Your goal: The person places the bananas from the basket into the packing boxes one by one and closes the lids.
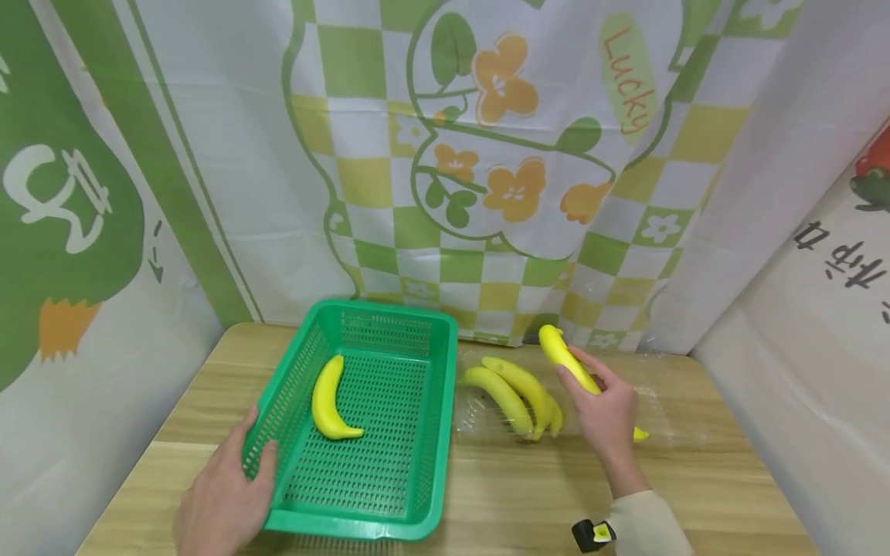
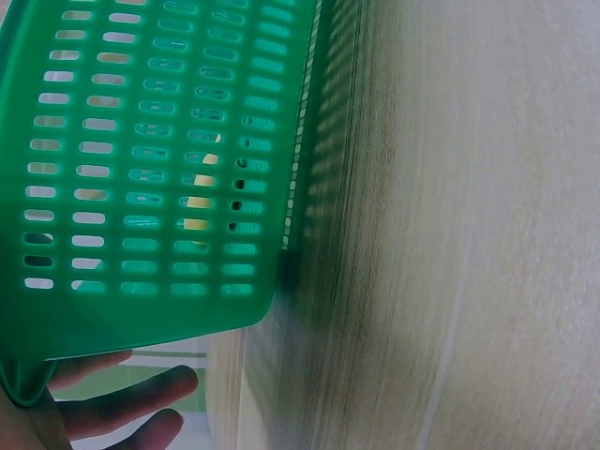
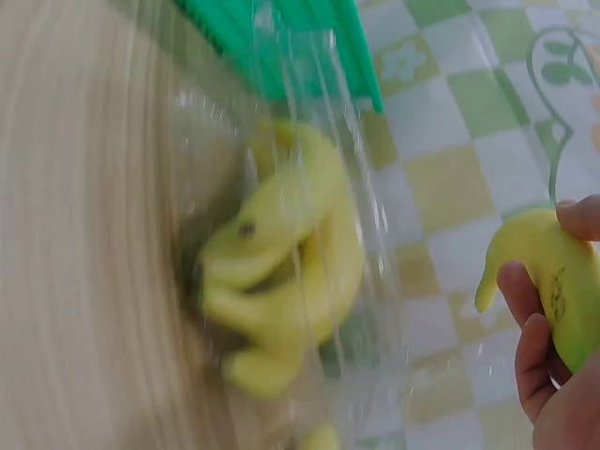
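A green plastic basket [image 1: 375, 533] with slotted walls stands on the table. My left hand [image 1: 225, 490] holds its left rim, thumb over the edge; in the left wrist view, fingers [image 2: 131, 403] reach down outside the wall. One yellow banana [image 1: 325, 398] lies inside the basket. My right hand [image 1: 606, 413] grips another banana [image 1: 558, 349] in the air, right of the basket. In the right wrist view, thumb and fingers close around this banana [image 3: 539, 248], which has a greenish part. Below and left of that hand, several bananas [image 1: 507, 390] lie bunched in a clear plastic tray [image 1: 480, 421].
A yellow tip [image 1: 640, 435] shows beyond my right wrist; the rest of it is hidden. A small black object [image 1: 587, 535] sits by the right sleeve. Printed cloth [image 1: 480, 270] hangs behind the wood-look table [image 1: 514, 494], with more at both sides.
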A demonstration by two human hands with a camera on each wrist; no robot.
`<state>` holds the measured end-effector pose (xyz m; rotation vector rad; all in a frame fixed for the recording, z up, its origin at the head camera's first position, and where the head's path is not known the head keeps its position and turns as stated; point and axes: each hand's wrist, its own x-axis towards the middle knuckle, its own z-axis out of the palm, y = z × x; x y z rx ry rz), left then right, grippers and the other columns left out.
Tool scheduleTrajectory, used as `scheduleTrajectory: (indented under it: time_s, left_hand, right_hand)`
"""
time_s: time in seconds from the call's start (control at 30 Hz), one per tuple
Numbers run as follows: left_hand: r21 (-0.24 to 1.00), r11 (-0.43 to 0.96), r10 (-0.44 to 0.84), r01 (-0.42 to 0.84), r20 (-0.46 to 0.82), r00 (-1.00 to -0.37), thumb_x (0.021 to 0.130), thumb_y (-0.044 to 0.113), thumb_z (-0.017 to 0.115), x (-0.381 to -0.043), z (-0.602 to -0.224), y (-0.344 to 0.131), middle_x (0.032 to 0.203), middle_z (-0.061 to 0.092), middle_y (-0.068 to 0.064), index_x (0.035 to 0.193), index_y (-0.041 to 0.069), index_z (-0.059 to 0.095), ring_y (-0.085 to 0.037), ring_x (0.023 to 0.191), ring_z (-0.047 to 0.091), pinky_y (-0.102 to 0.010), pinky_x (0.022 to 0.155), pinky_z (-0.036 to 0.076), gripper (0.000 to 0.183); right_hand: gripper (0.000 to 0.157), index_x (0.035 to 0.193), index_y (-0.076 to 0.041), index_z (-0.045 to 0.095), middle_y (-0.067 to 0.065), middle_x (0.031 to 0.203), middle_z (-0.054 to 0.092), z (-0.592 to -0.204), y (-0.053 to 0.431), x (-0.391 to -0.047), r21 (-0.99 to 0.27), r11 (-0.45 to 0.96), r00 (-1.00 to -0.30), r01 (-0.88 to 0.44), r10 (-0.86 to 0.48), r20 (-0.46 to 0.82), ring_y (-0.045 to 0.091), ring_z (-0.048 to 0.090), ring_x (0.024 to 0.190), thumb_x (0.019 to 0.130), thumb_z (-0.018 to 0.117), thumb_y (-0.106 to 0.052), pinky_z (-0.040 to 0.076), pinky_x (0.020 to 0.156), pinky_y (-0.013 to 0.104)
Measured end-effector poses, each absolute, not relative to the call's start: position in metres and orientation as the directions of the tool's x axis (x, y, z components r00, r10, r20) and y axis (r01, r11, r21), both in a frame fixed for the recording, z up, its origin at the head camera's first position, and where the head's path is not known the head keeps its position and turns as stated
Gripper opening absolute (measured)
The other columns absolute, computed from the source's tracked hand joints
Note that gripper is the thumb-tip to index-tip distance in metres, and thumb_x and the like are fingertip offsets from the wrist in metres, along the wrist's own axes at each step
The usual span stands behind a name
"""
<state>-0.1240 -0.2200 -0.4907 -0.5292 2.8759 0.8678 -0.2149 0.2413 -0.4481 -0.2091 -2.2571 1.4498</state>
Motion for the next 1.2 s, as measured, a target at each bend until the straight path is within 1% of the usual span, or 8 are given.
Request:
scheduleTrajectory:
  time_s: [0.1, 0.4, 0.53, 0.63, 0.73, 0.87, 1.0, 1.2]
  left_hand:
    - [0.519, 0.780, -0.300, -0.349, -0.179, -0.937, 0.109, 0.065, 0.024, -0.124, -0.491, -0.220, 0.174, 0.025, -0.023, 0.172, 0.033, 0.004, -0.066, 0.139, 0.044, -0.073, 0.088, 0.054, 0.074]
    - [0.519, 0.777, -0.309, -0.356, -0.177, -0.934, 0.109, 0.065, 0.025, -0.123, -0.490, -0.222, 0.174, 0.025, -0.023, 0.172, 0.033, 0.005, -0.066, 0.139, 0.043, -0.075, 0.090, 0.053, 0.073]
    - [0.519, 0.777, -0.313, -0.358, -0.175, -0.933, 0.109, 0.064, 0.026, -0.123, -0.490, -0.222, 0.174, 0.025, -0.023, 0.172, 0.033, 0.005, -0.066, 0.141, 0.041, -0.076, 0.093, 0.051, 0.073]
    - [0.517, 0.777, -0.312, -0.358, -0.177, -0.933, 0.109, 0.064, 0.026, -0.124, -0.490, -0.221, 0.174, 0.025, -0.023, 0.172, 0.032, 0.005, -0.066, 0.141, 0.041, -0.076, 0.093, 0.051, 0.074]
    - [0.516, 0.777, -0.312, -0.360, -0.181, -0.933, 0.109, 0.064, 0.026, -0.124, -0.490, -0.221, 0.174, 0.025, -0.023, 0.172, 0.032, 0.005, -0.066, 0.141, 0.041, -0.076, 0.092, 0.052, 0.074]
    - [0.515, 0.777, -0.311, -0.361, -0.184, -0.932, 0.109, 0.065, 0.025, -0.124, -0.490, -0.222, 0.174, 0.024, -0.024, 0.172, 0.032, 0.005, -0.066, 0.140, 0.042, -0.075, 0.091, 0.052, 0.074]
    - [0.513, 0.780, -0.306, -0.358, -0.187, -0.934, 0.109, 0.065, 0.025, -0.124, -0.491, -0.222, 0.174, 0.024, -0.024, 0.172, 0.033, 0.004, -0.067, 0.139, 0.043, -0.075, 0.089, 0.053, 0.074]
    - [0.516, 0.783, -0.293, -0.348, -0.188, -0.938, 0.109, 0.066, 0.024, -0.124, -0.491, -0.221, 0.175, 0.022, -0.024, 0.172, 0.035, 0.001, -0.068, 0.138, 0.043, -0.075, 0.088, 0.053, 0.074]
  right_hand:
    - [0.037, 0.127, -0.018, 0.080, 0.013, 0.098, 0.080, -0.453, 0.257, -0.213, -0.868, 0.489, -0.871, -0.087, 0.386, 0.304, 0.003, 0.054, 0.052, 0.091, 0.086, -0.028, 0.042, 0.040, 0.020]
    - [0.046, 0.135, -0.016, 0.075, 0.015, 0.134, 0.074, -0.470, 0.305, -0.207, -0.828, 0.560, -0.871, 0.040, 0.426, 0.246, -0.016, 0.057, 0.083, 0.095, 0.082, -0.039, 0.050, 0.060, 0.011]
    - [0.047, 0.135, -0.011, 0.074, 0.020, 0.134, 0.074, -0.481, 0.324, -0.205, -0.812, 0.582, -0.868, 0.048, 0.426, 0.254, -0.020, 0.054, 0.088, 0.095, 0.081, -0.036, 0.047, 0.064, 0.006]
    - [0.043, 0.131, -0.012, 0.077, 0.019, 0.130, 0.076, -0.487, 0.333, -0.205, -0.777, 0.629, -0.856, 0.040, 0.423, 0.298, -0.011, 0.062, 0.093, 0.094, 0.083, -0.033, 0.045, 0.065, 0.004]
    - [0.040, 0.130, -0.014, 0.078, 0.017, 0.130, 0.076, -0.490, 0.338, -0.207, -0.740, 0.672, -0.860, 0.040, 0.400, 0.317, 0.012, 0.073, 0.107, 0.095, 0.082, -0.032, 0.043, 0.069, 0.002]
    - [0.044, 0.136, -0.015, 0.074, 0.019, 0.140, 0.070, -0.494, 0.345, -0.208, -0.691, 0.721, -0.902, 0.060, 0.336, 0.272, 0.039, 0.069, 0.127, 0.097, 0.080, -0.036, 0.047, 0.080, 0.011]
    - [0.050, 0.140, -0.015, 0.071, 0.021, 0.145, 0.067, -0.500, 0.350, -0.210, -0.636, 0.767, -0.935, 0.087, 0.283, 0.214, 0.044, 0.065, 0.131, 0.099, 0.076, -0.041, 0.051, 0.087, 0.032]
    - [0.049, 0.140, -0.015, 0.071, 0.020, 0.142, 0.069, -0.509, 0.354, -0.213, -0.600, 0.793, -0.945, 0.107, 0.268, 0.185, 0.040, 0.070, 0.118, 0.098, 0.077, -0.041, 0.050, 0.082, 0.034]
